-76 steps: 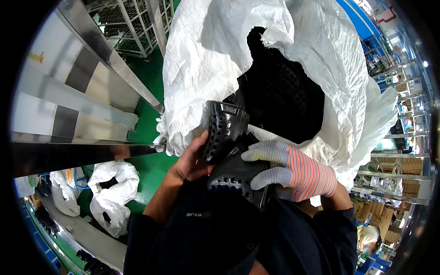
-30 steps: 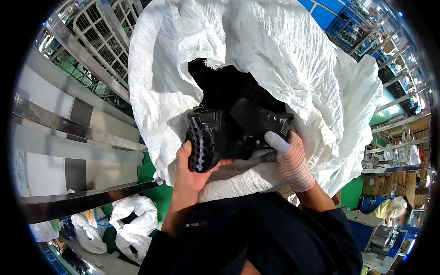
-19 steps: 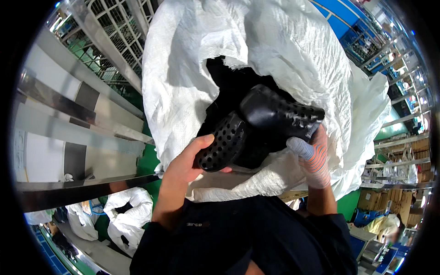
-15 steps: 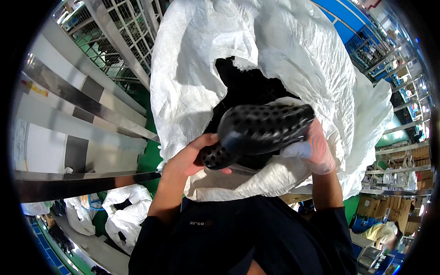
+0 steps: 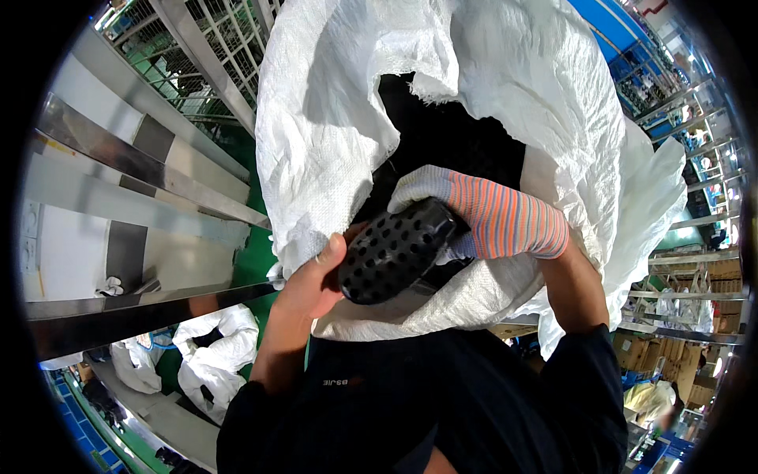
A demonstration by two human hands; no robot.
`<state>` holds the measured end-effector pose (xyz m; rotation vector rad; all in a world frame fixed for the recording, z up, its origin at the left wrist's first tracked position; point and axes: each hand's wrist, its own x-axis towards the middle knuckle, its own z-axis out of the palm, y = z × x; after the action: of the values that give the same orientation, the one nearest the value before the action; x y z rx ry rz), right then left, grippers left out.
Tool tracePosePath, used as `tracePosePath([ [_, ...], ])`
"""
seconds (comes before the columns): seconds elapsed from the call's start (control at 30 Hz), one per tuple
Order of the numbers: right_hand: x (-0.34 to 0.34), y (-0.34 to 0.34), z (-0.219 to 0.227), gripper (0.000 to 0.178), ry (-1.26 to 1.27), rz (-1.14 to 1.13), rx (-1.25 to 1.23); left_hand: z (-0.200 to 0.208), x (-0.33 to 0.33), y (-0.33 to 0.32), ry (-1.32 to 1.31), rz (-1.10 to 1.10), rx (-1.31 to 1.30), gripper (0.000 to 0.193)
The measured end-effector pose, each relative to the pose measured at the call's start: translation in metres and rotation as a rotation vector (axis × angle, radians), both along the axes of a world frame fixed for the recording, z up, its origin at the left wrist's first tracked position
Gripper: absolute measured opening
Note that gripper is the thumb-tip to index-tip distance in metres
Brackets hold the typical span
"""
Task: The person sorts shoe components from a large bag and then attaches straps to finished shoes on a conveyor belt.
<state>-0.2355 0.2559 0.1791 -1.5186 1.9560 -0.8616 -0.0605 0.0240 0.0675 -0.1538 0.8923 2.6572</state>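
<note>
A glossy black shoe (image 5: 393, 254) with round dark dots across the face turned up to me is held over the mouth of a big white woven sack (image 5: 553, 87). My right hand (image 5: 501, 213), in a knitted glove striped orange and grey, is closed round the shoe's right end. At its left end my bare left hand (image 5: 313, 283) grips the edge, thumb on top, the other fingers mostly hidden beneath. Inside the sack's torn opening lies a dark mass of black things (image 5: 450, 134), too dark to tell apart.
Metal rails (image 5: 150, 296) and pale panels run along the left. Smaller white sacks (image 5: 213, 355) stand at lower left. A wire cage (image 5: 209, 47) is at upper left. Shelving and cardboard boxes (image 5: 659, 355) line the right, with another person (image 5: 651, 401) at lower right.
The shoe has been turned and tilted, so it now looks shorter and points down to the left. My right hand has moved left and over its right end; the left hand stays near its place.
</note>
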Motion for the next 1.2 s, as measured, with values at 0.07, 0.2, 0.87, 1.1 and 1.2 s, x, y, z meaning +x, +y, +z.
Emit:
tracePosePath([
  [0.07, 0.003, -0.002, -0.006, 0.077, -0.059, 0.015, -0.038, -0.005, 0.006, -0.004, -0.083, 0.024, -0.047, 0.077],
  [0.2, 0.001, -0.001, -0.002, 0.076, -0.164, 0.074, -0.03, 0.016, 0.008, 0.004, -0.078, 0.069, -0.326, 0.091],
  [0.87, 0.084, 0.045, -0.029, 0.086, 0.081, -0.646, 0.588, -0.039, 0.048, -0.023, 0.39, 0.187, -0.813, 0.083],
  [1.1, 0.086, 0.068, -0.032, 0.069, 0.095, -0.542, 0.048, 0.027, 0.018, -0.025, 0.089, -0.415, -0.403, 0.139],
  [1.2, 0.091, 0.069, -0.013, 0.071, 0.283, -0.364, 0.121, 0.026, 0.021, -0.032, 0.149, -0.359, -0.509, 0.144],
])
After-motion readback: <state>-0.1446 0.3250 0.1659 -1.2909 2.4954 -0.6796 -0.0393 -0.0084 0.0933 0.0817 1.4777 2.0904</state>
